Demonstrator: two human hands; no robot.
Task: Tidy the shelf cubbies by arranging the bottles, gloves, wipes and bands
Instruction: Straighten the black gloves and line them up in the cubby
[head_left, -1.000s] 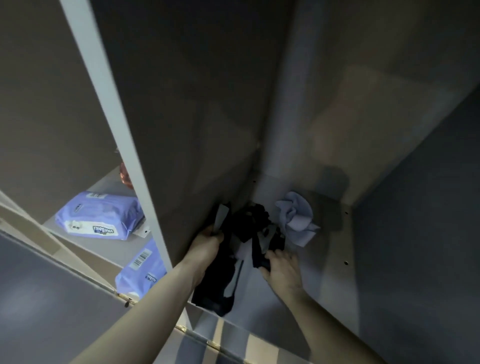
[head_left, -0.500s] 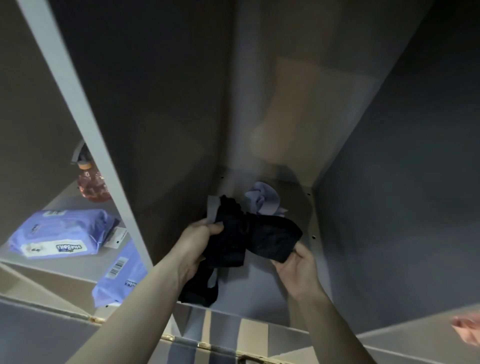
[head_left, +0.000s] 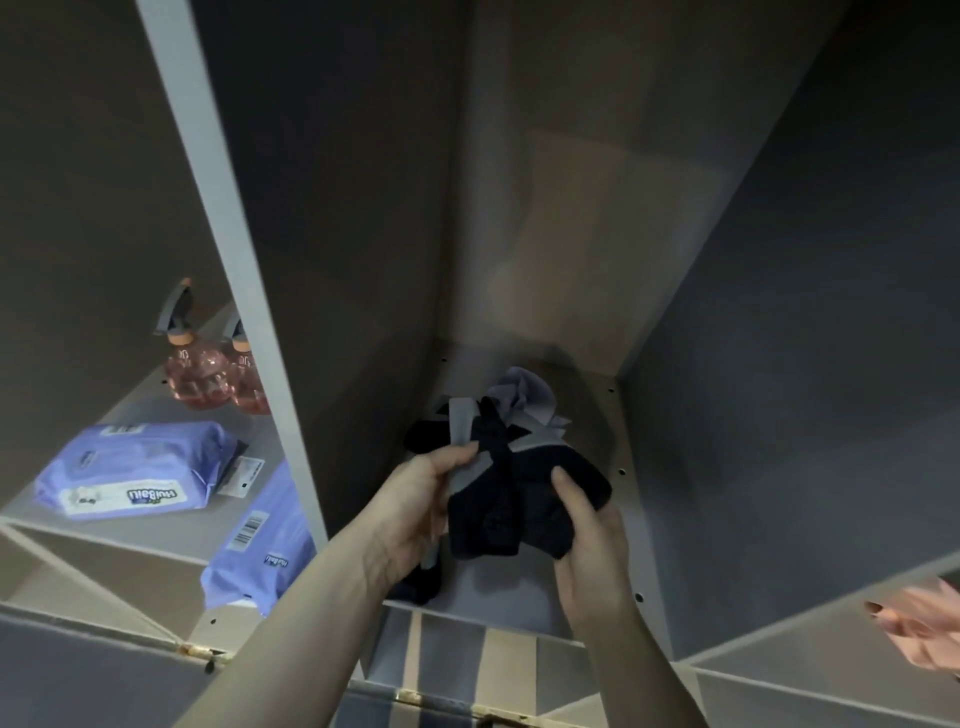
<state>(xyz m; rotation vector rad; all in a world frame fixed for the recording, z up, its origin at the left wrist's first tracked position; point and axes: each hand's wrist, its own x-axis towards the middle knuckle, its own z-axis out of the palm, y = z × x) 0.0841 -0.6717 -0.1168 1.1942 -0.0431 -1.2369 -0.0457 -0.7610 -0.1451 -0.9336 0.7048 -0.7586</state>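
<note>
Inside the middle cubby, my left hand (head_left: 415, 499) and my right hand (head_left: 587, 525) both grip a bundle of black gloves with grey trim (head_left: 514, 499), lifted a little off the cubby floor. Part of the black fabric hangs down below my left wrist. A crumpled pale lilac glove (head_left: 524, 395) lies behind the bundle near the back wall. In the left cubby stand two pink spray bottles (head_left: 200, 374) at the back, with two lilac wipes packs (head_left: 130, 470) lying flat in front of them.
A white divider panel (head_left: 244, 291) separates the left cubby from the middle one. The cubby's right wall (head_left: 779, 415) stands close to my right hand. A pink item (head_left: 924, 629) shows at the right edge in a lower cubby. Striped floor shows below the shelf.
My hands have gathered the black gloves from the cubby floor into a bundle and lifted it toward me. The view has shifted, bringing the spray bottles into sight.
</note>
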